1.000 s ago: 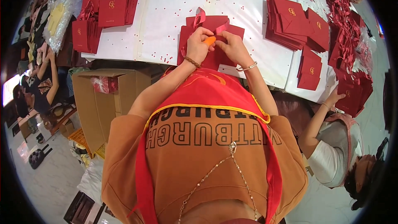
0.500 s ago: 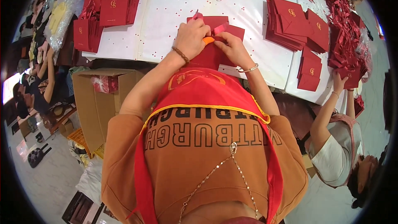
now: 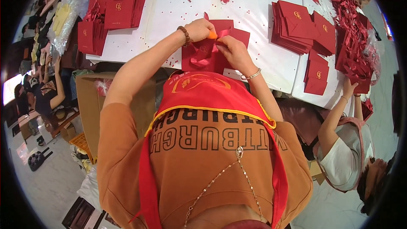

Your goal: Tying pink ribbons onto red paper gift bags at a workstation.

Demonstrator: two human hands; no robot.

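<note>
A worker in a brown top and red apron [image 3: 197, 90] bends to close handwork over a dark red paper gift bag [image 3: 218, 62], which lies at the near edge of a white-covered desk [image 3: 169, 12], directly in front of the body. The step in hand appears to be working a glossy red ribbon [image 3: 224, 32] at the bag's upper part; the next move seems to call for a firm fingertip hold and a careful draw that does not crease the paper. The right hand [image 3: 235, 51], a metal bangle [image 3: 251, 74] at its wrist, pinches the ribbon between thumb and forefinger, its other fingers curled. The left hand [image 3: 200, 29] is bent inward with knuckles up, an orange item [image 3: 212, 35] at its fingertips; whether it grips the ribbon too, one cannot tell. Both forearms reach forward, the left elbow swung wide, the right arm straighter, and the fingertips nearly meet above the bag. A ribbon loop [image 3: 200, 62] droops across the bag's front, below the left hand.
</note>
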